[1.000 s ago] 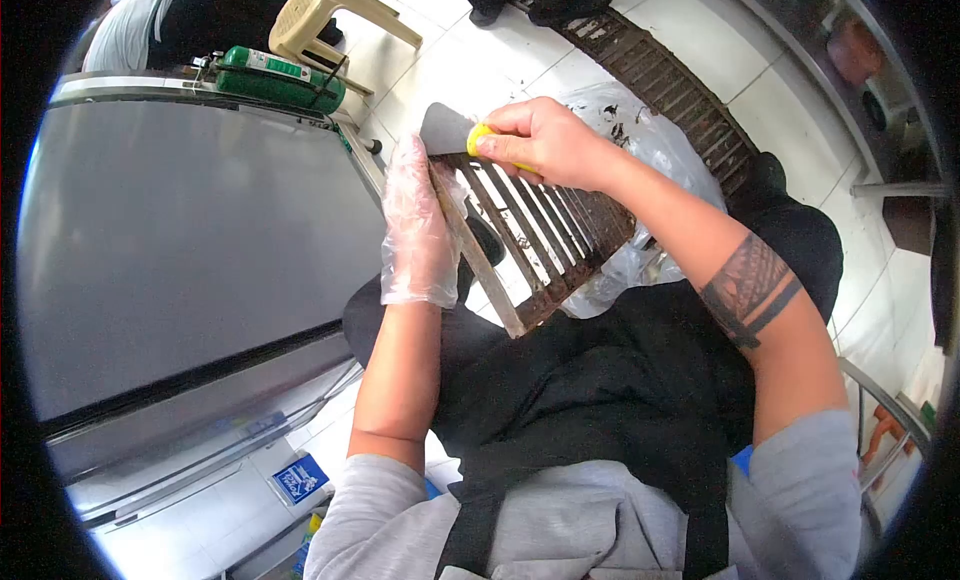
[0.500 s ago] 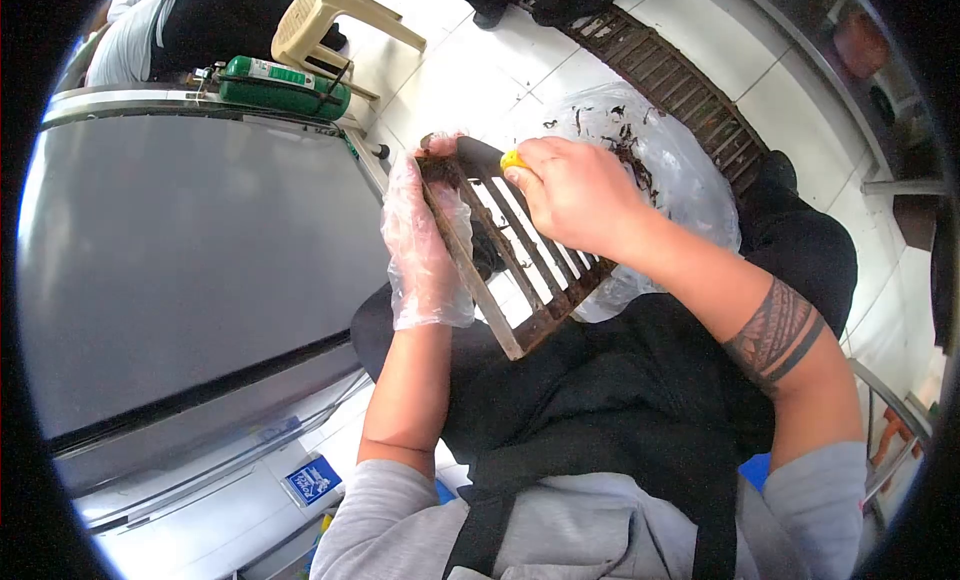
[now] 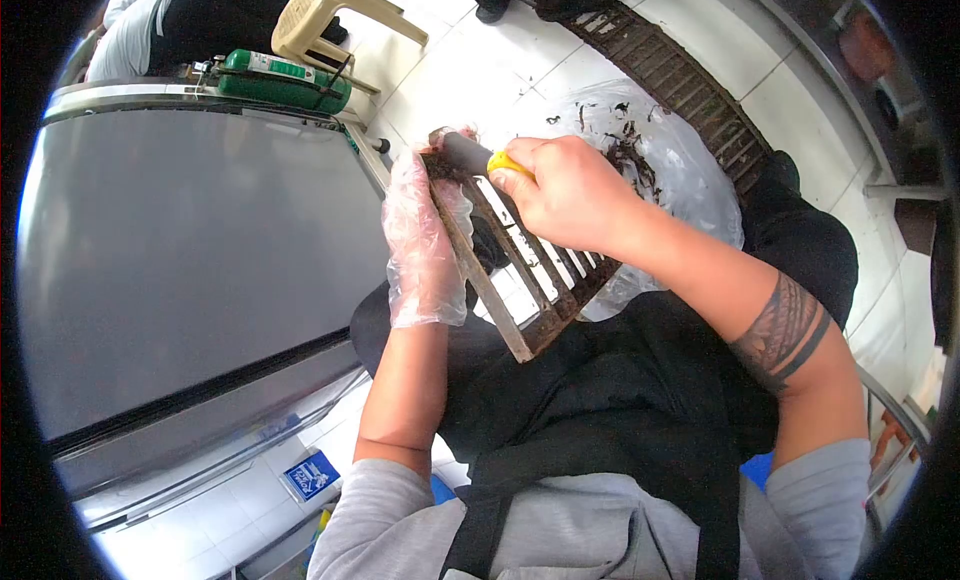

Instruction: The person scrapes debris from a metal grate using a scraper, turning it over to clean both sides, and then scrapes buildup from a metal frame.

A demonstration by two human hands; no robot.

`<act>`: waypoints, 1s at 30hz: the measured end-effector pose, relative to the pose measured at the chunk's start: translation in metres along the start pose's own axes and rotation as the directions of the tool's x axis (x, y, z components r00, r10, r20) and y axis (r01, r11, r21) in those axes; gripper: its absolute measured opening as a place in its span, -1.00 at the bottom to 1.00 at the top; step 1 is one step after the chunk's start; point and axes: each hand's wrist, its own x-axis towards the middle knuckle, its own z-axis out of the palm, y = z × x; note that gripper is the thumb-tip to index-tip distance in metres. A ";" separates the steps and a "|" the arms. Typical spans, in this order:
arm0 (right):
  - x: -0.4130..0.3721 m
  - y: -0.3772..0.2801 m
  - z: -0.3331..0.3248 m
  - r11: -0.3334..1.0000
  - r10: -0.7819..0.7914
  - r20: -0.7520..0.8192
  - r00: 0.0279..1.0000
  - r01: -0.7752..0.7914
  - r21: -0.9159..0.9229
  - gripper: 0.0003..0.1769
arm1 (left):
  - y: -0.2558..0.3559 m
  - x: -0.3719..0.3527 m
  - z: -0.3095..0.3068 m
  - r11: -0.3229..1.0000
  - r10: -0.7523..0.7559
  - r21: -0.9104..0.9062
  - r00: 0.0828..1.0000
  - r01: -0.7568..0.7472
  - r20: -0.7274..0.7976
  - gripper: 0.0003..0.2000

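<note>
A dirty metal grate [image 3: 518, 263] with parallel bars is tilted above my lap. My left hand [image 3: 424, 242], in a clear plastic glove, is closed on its left side near the far end. My bare right hand [image 3: 565, 192] is wrapped round the yellow handle [image 3: 508, 164] of a scraper. The scraper's wide dark blade [image 3: 464, 154] lies at the far end of the grate, by the left hand's fingertips. Behind the right hand, a clear plastic sheet [image 3: 690, 185] with dark scraps on it is spread on the floor.
A long dirty grating [image 3: 668, 65] lies on the tiled floor beyond the plastic. At left are a large grey panel [image 3: 190, 260], a green cylinder [image 3: 283, 83] and a beige stool [image 3: 315, 20]. Another person in dark trousers [image 3: 225, 25] is at upper left.
My right hand and the scraper have moved left and slightly down along the far end of the grate, showing more of the blade. The grate has shifted slightly to the right.
</note>
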 end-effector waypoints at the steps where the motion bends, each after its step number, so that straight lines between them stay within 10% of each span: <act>1: -0.001 -0.001 0.001 0.998 0.041 0.016 0.999 -0.042 0.054 -0.73 | -0.001 0.001 -0.001 1.000 0.019 0.015 1.000 -0.019 0.015 -0.58; 7: -0.005 -0.004 0.007 0.902 0.268 0.157 0.950 -0.305 0.306 -0.69 | 0.008 -0.006 0.004 0.952 -0.023 0.300 0.993 0.057 -0.115 -0.58; 19: -0.010 -0.013 0.005 0.565 0.447 0.368 0.815 -0.577 0.590 -0.69 | 0.007 -0.006 0.014 1.000 -0.004 0.016 1.000 0.004 -0.021 -0.57; 23: -0.011 0.002 0.024 0.730 0.380 0.217 0.899 -0.435 0.527 -0.67 | 0.006 -0.005 0.014 0.999 0.022 0.049 1.000 -0.022 -0.007 -0.58; 25: -0.014 0.000 0.027 0.960 0.172 -0.114 0.978 -0.141 0.242 -0.65 | 0.009 -0.008 0.016 0.996 -0.036 0.072 0.994 0.043 -0.099 -0.59; 30: -0.014 -0.001 0.023 0.941 0.234 -0.028 0.972 -0.219 0.259 -0.66 | 0.005 -0.004 0.007 0.989 -0.020 0.145 0.996 0.032 -0.082 -0.59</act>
